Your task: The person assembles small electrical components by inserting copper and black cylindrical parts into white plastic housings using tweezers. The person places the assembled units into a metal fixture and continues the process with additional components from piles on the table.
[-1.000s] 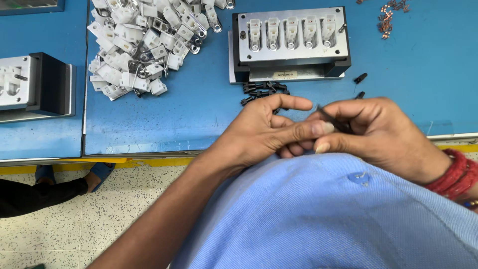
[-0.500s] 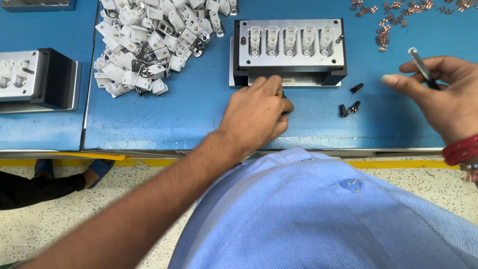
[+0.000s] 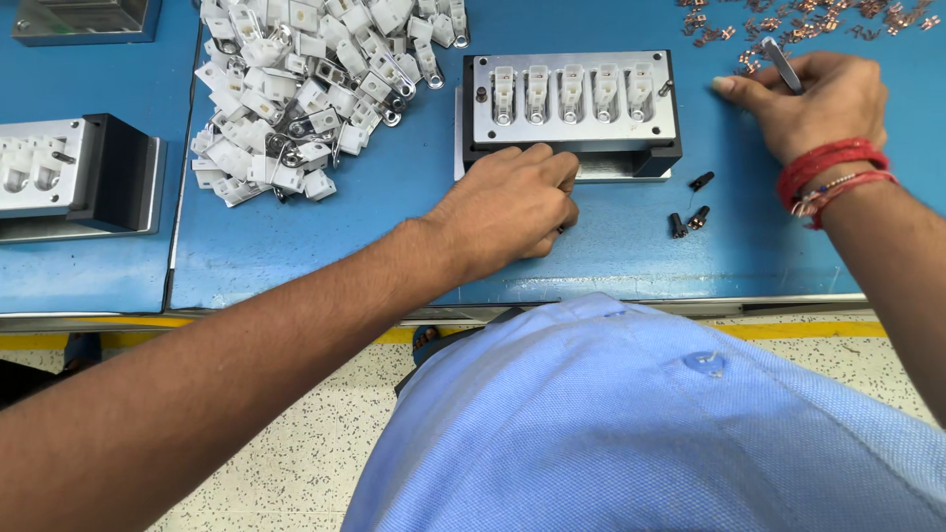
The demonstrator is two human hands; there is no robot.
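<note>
My left hand (image 3: 507, 207) rests on the blue table (image 3: 345, 246) against the front edge of a metal fixture block (image 3: 576, 133). Its fingers are curled down over small black parts that it mostly hides. The block holds a row of several white plastic housings (image 3: 572, 91) standing in slots. My right hand (image 3: 828, 99), with red bands at the wrist, is at the far right and grips thin metal tweezers (image 3: 783, 61). The tweezer tips point at scattered copper terminals (image 3: 808, 20). Three loose black parts (image 3: 690, 212) lie between the two hands.
A heap of white housings (image 3: 305, 89) lies at the back left. A second fixture block (image 3: 69, 172) sits at the left edge and another metal block (image 3: 84, 18) at the top left. The table's front edge (image 3: 690, 305) runs just above my blue shirt.
My hands were together near my body. The left then went forward to the black parts by the fixture. The right carried the tweezers out to the copper terminals.
</note>
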